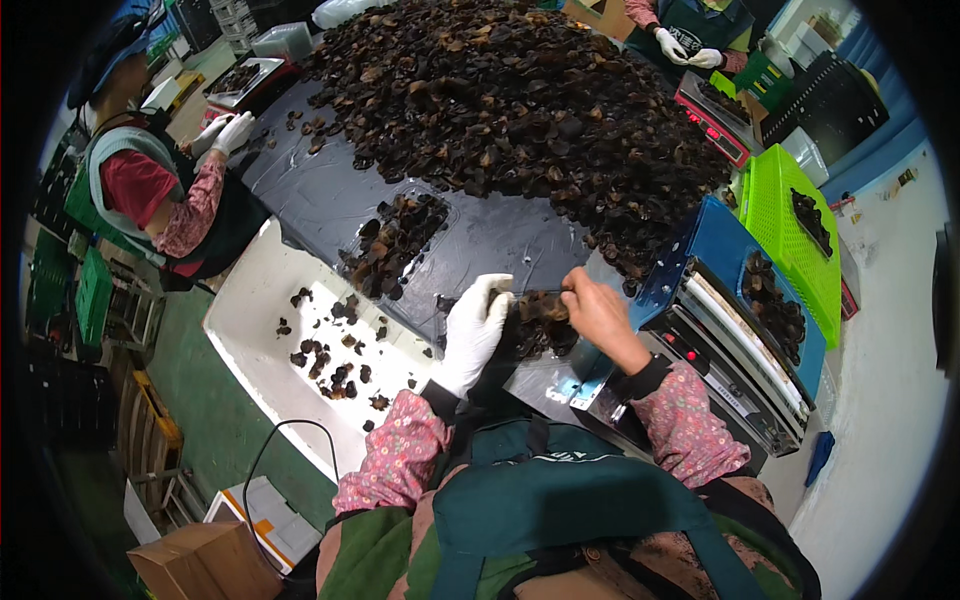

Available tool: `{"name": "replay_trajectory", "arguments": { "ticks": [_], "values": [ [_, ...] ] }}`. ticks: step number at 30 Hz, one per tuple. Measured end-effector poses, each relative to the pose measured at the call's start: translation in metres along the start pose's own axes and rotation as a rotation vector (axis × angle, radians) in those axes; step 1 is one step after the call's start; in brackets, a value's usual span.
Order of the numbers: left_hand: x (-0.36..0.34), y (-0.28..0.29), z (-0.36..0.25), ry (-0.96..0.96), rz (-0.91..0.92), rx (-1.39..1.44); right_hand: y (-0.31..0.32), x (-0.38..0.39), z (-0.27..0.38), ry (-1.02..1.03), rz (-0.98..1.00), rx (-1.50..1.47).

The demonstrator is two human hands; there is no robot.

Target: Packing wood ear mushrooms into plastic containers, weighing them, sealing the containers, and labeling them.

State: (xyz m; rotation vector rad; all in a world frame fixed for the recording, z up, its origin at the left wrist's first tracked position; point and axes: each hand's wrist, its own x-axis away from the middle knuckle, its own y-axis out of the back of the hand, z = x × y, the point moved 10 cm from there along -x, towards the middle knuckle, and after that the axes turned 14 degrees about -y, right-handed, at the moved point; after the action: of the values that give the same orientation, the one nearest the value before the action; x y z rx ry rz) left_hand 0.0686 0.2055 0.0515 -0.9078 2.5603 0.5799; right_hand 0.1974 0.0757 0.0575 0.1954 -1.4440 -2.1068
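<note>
Uneven light (edges warped, black-rimmed)

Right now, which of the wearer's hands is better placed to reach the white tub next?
Likely the left hand: it is nearer the white tub, with the right hand past the dark pieces.

A large heap of wood ear mushrooms (520,95) covers the far part of the table (545,232). Before it, left of centre, lies a smaller mushroom pile (400,240). Nearest the wearer, a mushroom clump (540,328) sits between the left hand (475,330) and right hand (598,318). At the left, beside the table, a tub (245,272) holds scattered pieces (315,355); one co-worker (165,190) stands beyond it. To the right, a tray (715,228) carries more mushrooms, with a basket (775,190) behind. Another co-worker (740,25) stands behind the heap, at far right, near a scale (722,143).
</note>
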Motion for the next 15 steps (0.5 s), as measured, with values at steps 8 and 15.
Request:
{"name": "replay_trajectory", "arguments": {
  "ticks": [8,15],
  "values": [
    [-0.004,-0.053,-0.008,-0.362,0.343,-0.723,-0.032,-0.002,-0.016,0.12,-0.083,0.319],
    [0.005,-0.048,0.01,-0.427,0.446,-0.728,0.019,0.005,-0.013,0.094,-0.129,0.085]
  ]
}}
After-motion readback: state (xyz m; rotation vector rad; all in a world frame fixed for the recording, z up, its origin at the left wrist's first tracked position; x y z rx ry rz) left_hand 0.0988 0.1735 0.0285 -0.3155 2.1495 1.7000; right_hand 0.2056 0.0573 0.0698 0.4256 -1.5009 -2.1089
